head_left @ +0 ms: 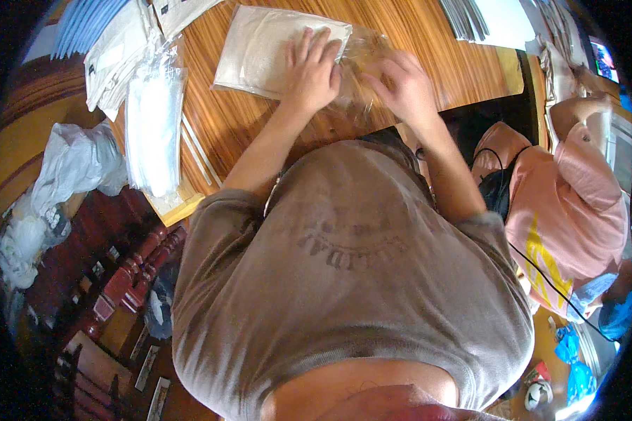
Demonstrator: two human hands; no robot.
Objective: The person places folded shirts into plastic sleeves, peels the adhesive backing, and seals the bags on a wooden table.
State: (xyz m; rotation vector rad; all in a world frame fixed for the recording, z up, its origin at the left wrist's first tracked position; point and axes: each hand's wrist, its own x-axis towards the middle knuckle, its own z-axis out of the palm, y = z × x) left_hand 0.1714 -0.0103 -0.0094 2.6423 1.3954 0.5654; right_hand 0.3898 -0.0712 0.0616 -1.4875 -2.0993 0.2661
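Observation:
A folded cream cloth (253, 56) lies flat on the wooden table in a clear plastic bag (361, 52), whose loose end spreads out to the right of the cloth. My left hand (312, 74) rests flat on the cloth's right part, fingers spread. Over the loose end of the bag, my right hand (404, 84) has its fingers curled in on the crinkled plastic. Its fingertips are partly hidden, so the exact grip is hard to see.
A stack of clear plastic bags (154, 133) lies at the table's left edge, below more cream cloths (119, 59) and blue folded pieces (84, 28). Grey and white folded items (495, 21) sit at the far right. Beside me on the right is a person in pink (576, 203).

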